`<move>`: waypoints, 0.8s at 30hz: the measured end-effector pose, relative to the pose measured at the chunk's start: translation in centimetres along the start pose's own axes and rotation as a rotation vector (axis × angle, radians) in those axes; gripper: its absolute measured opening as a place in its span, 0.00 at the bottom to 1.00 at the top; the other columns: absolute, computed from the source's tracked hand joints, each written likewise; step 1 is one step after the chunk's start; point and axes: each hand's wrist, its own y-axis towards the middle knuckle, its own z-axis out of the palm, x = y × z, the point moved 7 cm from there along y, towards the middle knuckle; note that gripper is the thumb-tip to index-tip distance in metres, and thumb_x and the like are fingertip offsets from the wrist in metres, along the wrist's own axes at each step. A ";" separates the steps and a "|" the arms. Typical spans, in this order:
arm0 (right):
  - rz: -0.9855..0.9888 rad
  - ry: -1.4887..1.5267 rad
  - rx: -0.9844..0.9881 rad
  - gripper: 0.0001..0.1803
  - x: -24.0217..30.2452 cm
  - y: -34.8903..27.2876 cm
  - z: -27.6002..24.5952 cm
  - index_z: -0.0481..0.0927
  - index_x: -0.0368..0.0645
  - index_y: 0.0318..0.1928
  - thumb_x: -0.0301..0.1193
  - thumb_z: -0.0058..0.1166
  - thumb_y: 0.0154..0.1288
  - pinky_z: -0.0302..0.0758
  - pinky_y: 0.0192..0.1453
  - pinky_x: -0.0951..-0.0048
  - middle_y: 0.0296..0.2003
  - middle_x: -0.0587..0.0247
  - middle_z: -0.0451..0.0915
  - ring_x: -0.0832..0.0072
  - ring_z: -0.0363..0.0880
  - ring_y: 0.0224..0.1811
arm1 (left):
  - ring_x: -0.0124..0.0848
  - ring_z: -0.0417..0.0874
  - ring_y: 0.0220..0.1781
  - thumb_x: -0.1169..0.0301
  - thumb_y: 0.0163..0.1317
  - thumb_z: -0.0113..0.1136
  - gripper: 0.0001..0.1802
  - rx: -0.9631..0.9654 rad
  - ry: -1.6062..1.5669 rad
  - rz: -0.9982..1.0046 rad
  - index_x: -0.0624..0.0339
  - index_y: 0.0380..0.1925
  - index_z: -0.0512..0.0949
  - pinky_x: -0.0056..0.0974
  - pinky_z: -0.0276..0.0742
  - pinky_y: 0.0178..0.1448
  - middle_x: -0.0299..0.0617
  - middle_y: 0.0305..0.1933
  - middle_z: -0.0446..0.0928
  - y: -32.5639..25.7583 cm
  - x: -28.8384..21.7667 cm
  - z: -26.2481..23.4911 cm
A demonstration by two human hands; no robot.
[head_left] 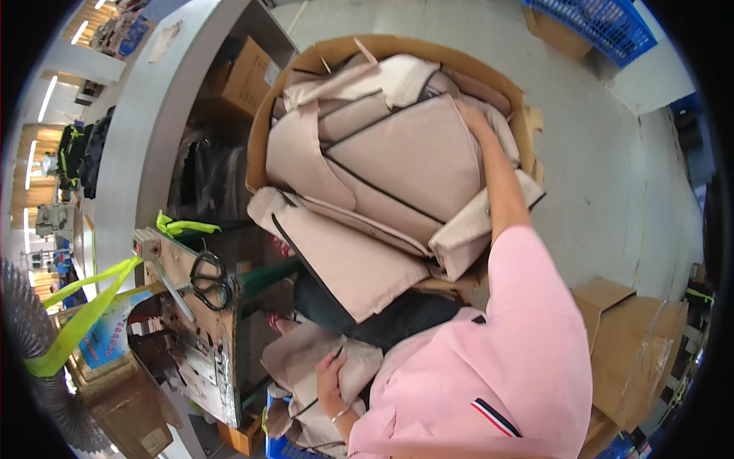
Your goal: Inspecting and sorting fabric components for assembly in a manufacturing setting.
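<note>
A large cardboard box in front of me is heaped with beige fabric pieces edged in black trim. My right hand reaches across to its far right side and grips the upper corner of a big beige fabric panel, its fingertips partly hidden. One folded beige piece hangs over the box's near rim. Low down beside my body, my left hand is closed on a beige fabric piece. A small dark tip shows at its fingers. More beige fabric lies beneath it, over a blue crate.
To the left stands a worn workbench with black-handled scissors and a yellow-green strap. A ribbed hose runs at far left. Cardboard boxes sit at right, a blue plastic basket at the top right.
</note>
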 end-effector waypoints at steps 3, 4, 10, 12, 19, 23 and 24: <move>-0.018 -0.076 -0.006 0.33 0.4 0.2 -2.0 0.76 0.35 0.62 0.49 0.30 0.78 0.64 0.73 0.56 0.62 0.40 0.75 0.48 0.70 0.68 | 0.25 0.83 0.38 0.78 0.58 0.66 0.13 0.115 -0.110 -0.011 0.64 0.44 0.85 0.29 0.78 0.45 0.37 0.39 0.85 -0.2 0.2 1.1; 0.041 -0.147 0.034 0.32 1.4 0.0 -2.9 0.77 0.36 0.62 0.48 0.31 0.77 0.65 0.73 0.57 0.60 0.40 0.77 0.48 0.72 0.67 | 0.25 0.83 0.38 0.78 0.58 0.66 0.13 0.082 -0.081 0.001 0.64 0.44 0.85 0.29 0.78 0.45 0.37 0.39 0.85 -0.3 0.2 0.8; -0.484 -0.472 -0.399 0.20 13.4 -11.1 -17.4 0.80 0.46 0.59 0.40 0.43 0.76 0.72 0.66 0.58 0.61 0.50 0.78 0.52 0.76 0.63 | 0.24 0.83 0.39 0.77 0.59 0.66 0.12 0.103 -0.111 0.026 0.65 0.44 0.85 0.28 0.77 0.47 0.37 0.39 0.85 -0.7 0.4 1.5; -0.277 -0.297 -0.544 0.22 13.7 -17.8 -22.3 0.76 0.44 0.63 0.42 0.46 0.76 0.68 0.70 0.58 0.66 0.49 0.73 0.53 0.69 0.69 | 0.24 0.83 0.40 0.78 0.59 0.66 0.13 0.107 -0.086 0.045 0.65 0.44 0.85 0.28 0.77 0.48 0.37 0.39 0.85 -0.7 0.3 1.6; -0.058 0.022 -0.111 0.68 16.9 -30.0 -6.8 0.40 0.42 0.79 0.51 0.74 0.51 0.50 0.80 0.49 0.77 0.31 0.39 0.40 0.41 0.81 | 0.24 0.83 0.40 0.77 0.58 0.67 0.12 0.091 -0.074 0.057 0.65 0.44 0.85 0.28 0.77 0.48 0.36 0.39 0.85 -0.7 0.6 1.5; 0.135 -0.139 -0.008 0.81 14.4 -28.9 2.4 0.27 0.38 0.78 0.51 0.80 0.40 0.45 0.82 0.51 0.76 0.23 0.33 0.37 0.34 0.80 | 0.23 0.81 0.38 0.77 0.58 0.67 0.12 0.093 -0.119 0.058 0.65 0.43 0.85 0.27 0.75 0.46 0.34 0.37 0.84 -0.8 1.3 1.7; 0.169 -0.160 0.024 0.81 13.3 -29.0 3.8 0.28 0.40 0.78 0.51 0.79 0.41 0.45 0.81 0.48 0.76 0.25 0.34 0.35 0.34 0.80 | 0.22 0.81 0.38 0.77 0.58 0.66 0.12 0.090 -0.117 0.065 0.65 0.43 0.85 0.27 0.75 0.46 0.33 0.37 0.84 -0.7 1.3 1.8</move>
